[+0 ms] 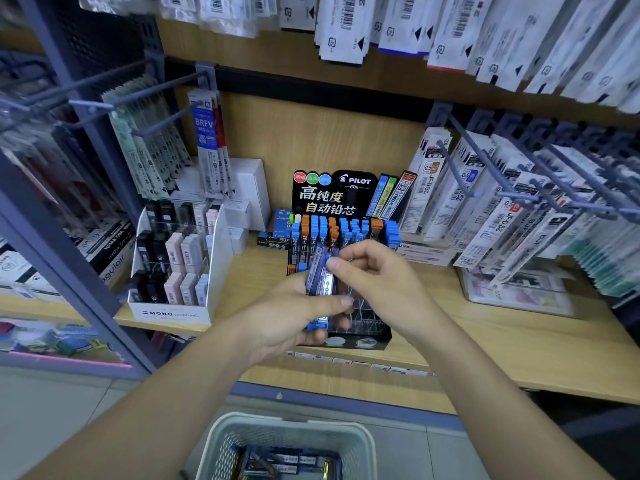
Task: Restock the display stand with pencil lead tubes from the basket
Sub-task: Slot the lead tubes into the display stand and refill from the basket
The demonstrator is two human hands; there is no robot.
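My left hand (294, 317) curls round a small bundle of pencil lead tubes (322, 278), thumb pressed across them, just in front of the display stand (332, 194). The tubes are slim and dark blue, with pale printed labels and bright blue caps at their lower ends. My right hand (377, 275) pinches the top of one tube between thumb and forefinger, the other fingers loosely bent. The stand's back rows hold blue- and orange-capped tubes. More tubes lie in the pale basket (287, 422) below the shelf (485, 341).
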